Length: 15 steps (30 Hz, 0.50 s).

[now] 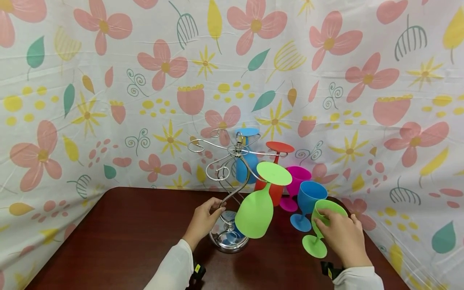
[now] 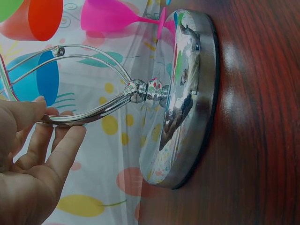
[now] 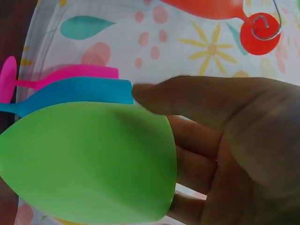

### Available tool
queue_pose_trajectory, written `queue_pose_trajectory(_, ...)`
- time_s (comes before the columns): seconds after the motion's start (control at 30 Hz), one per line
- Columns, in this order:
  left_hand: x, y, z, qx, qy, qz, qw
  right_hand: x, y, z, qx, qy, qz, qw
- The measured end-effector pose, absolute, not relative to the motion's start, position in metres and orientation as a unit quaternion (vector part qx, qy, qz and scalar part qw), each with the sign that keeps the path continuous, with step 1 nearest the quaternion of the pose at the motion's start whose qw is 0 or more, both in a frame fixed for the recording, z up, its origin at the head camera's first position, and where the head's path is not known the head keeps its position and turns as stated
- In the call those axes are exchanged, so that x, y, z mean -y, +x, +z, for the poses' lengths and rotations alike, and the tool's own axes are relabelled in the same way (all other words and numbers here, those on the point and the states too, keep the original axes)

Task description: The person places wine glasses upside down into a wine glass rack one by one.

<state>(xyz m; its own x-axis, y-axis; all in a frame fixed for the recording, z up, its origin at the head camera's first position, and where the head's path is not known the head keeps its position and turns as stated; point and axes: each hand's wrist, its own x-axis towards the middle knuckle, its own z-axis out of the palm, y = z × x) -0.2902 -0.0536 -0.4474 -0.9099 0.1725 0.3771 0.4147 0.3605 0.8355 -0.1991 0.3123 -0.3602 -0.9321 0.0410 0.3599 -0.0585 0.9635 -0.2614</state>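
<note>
Head view: the left hand [image 1: 204, 220] pinches the curved stem [image 2: 105, 108] of the chrome rack [image 1: 237, 150]; the right hand [image 1: 344, 237], thumb apart from its fingers (whether they grip cannot be told), is at the rim of the upright green goblet [image 3: 89, 159], standing on the table [image 1: 145, 229] beside a blue goblet [image 1: 309, 198].

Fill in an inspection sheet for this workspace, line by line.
Surface: dark reddish-brown tabletop.
Job's things: metal rack with hanging blue goblet, red goblet and hanging green goblet, all upside down; to its right, upright, magenta goblet, standing blue goblet and standing green goblet.
Clutter: nothing seen.
Hands: left hand grips a rod of the rack; right hand is at the standing green goblet's rim, whether gripping cannot be told.
Cables: nothing seen.
Surroundings: floral cloth behind the table and along both sides.
</note>
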Motion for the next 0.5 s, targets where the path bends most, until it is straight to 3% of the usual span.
queue_pose_trajectory(0.5, 0.0530, -0.2919, -0.4496, 0.813, -0.183, -0.541, 0.112, -0.3098, -0.1973, -0.3614, 0.958, 0.042, 0.104, 0.264)
